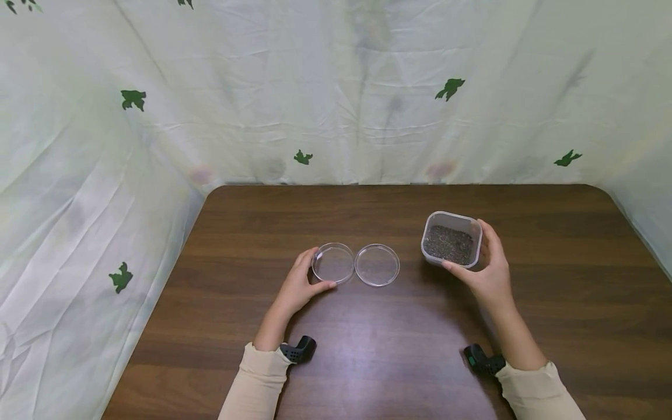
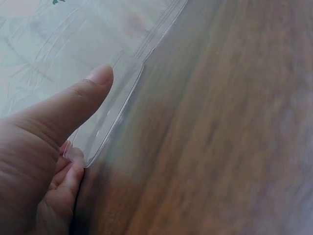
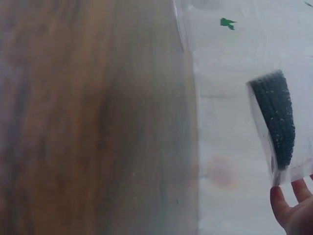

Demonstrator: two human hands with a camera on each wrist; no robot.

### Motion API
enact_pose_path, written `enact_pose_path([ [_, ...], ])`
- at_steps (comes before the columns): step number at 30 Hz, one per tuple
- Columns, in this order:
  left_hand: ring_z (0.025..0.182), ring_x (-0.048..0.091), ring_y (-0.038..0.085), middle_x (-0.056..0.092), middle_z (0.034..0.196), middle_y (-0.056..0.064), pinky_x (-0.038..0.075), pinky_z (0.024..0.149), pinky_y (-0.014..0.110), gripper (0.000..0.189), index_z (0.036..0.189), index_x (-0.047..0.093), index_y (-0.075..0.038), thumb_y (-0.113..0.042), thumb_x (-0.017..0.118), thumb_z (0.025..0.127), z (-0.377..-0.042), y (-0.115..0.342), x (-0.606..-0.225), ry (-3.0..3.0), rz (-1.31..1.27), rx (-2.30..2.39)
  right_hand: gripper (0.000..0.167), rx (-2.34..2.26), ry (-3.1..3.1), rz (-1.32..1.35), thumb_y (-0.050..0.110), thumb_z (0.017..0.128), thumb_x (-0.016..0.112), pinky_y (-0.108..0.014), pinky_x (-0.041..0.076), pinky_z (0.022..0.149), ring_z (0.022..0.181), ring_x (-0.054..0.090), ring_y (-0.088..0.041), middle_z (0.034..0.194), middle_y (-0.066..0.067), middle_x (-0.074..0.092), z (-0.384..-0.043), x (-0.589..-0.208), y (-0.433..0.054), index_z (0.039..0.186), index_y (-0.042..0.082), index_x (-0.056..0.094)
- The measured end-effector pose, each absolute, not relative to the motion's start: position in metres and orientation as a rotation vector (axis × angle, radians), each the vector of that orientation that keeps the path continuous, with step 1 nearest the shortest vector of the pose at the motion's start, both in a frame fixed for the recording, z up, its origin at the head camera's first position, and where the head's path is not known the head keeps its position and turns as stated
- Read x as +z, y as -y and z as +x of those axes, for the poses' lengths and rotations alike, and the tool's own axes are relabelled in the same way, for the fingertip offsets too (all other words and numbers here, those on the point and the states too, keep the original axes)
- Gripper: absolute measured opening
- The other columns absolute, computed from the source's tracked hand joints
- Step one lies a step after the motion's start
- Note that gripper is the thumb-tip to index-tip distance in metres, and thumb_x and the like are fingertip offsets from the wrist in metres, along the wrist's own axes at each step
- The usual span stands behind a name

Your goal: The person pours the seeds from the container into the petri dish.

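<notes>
Holding, right grip (image 1: 487, 269): translucent squarish plastic tub (image 1: 454, 220) of dark granules (image 1: 448, 245) is pinched
Left grip (image 1: 299, 286): clear round plastic-looking dish (image 1: 334, 263) is pinched
Second clear dish (image 1: 377, 265): set between, nearer left grip

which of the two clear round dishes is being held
The left dish: the left hand grips it at the rim, while no hand touches the right dish beside it.

No text, label, brand or number could be read — not on the clear petri dishes (image 1: 377, 266), the translucent plastic tub (image 1: 454, 220) or the black wrist cameras (image 1: 300, 351).
</notes>
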State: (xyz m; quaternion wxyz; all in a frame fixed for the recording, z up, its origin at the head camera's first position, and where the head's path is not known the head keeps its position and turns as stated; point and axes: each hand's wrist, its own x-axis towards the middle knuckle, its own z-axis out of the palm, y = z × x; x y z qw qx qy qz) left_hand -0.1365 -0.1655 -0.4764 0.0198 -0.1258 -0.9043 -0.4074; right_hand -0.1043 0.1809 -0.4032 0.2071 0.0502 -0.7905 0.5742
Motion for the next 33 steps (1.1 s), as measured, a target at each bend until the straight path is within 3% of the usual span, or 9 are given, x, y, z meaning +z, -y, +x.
enact_pose_path([
  [4,0.121,0.036,0.030,0.037,0.132,0.021,0.028,0.100,0.044,0.088,0.133,0.035,0.003,-0.028,0.081,0.065,-0.136,0.165,-0.475,2.801,-0.393,-1.267,0.091,1.590,2.195,0.180,-0.014,0.057,0.077,-0.021,0.037,0.088,0.109,0.044,-0.037,0.129,-0.018,0.040,-0.109,-0.402,-0.177,0.135,-0.003,0.032],
  [8,0.121,0.036,0.030,0.037,0.132,0.021,0.028,0.099,0.044,0.089,0.134,0.035,0.003,-0.029,0.081,0.065,-0.136,0.165,-0.475,2.804,-0.393,-1.259,0.096,1.543,2.200,0.210,-0.010,0.054,0.081,-0.017,0.036,0.086,0.107,0.045,-0.033,0.130,-0.013,0.042,-0.119,-0.411,-0.177,0.136,0.004,0.035],
  [13,0.121,0.036,0.030,0.037,0.132,0.021,0.028,0.099,0.044,0.088,0.133,0.036,0.003,-0.029,0.081,0.065,-0.137,0.165,-0.475,2.803,-0.396,-1.256,0.099,1.413,2.248,0.265,0.000,0.051,0.085,-0.028,0.033,0.093,0.111,0.043,-0.028,0.132,-0.006,0.042,-0.132,-0.419,-0.175,0.137,0.010,0.036],
  [17,0.121,0.036,0.031,0.037,0.132,0.021,0.028,0.099,0.044,0.088,0.134,0.035,0.003,-0.029,0.081,0.065,-0.136,0.166,-0.475,2.805,-0.392,-1.254,0.099,1.406,2.245,0.321,0.002,0.050,0.086,-0.042,0.032,0.094,0.111,0.042,-0.031,0.133,-0.009,0.041,-0.139,-0.418,-0.168,0.136,0.005,0.036],
  [25,0.121,0.036,0.030,0.037,0.132,0.021,0.028,0.099,0.044,0.089,0.134,0.035,0.002,-0.030,0.081,0.065,-0.136,0.166,-0.477,2.801,-0.394,-1.256,0.099,1.367,2.262,0.392,0.009,0.050,0.088,-0.040,0.030,0.094,0.116,0.037,-0.025,0.133,-0.010,0.040,-0.146,-0.412,-0.152,0.135,0.005,0.037],
  [33,0.121,0.036,0.030,0.038,0.132,0.020,0.028,0.099,0.043,0.088,0.133,0.035,0.002,-0.029,0.081,0.064,-0.137,0.166,-0.478,2.797,-0.396,-1.254,0.098,1.308,2.289,0.487,0.014,0.052,0.088,-0.047,0.027,0.096,0.124,0.029,-0.024,0.136,-0.007,0.038,-0.151,-0.410,-0.133,0.136,0.008,0.036],
])
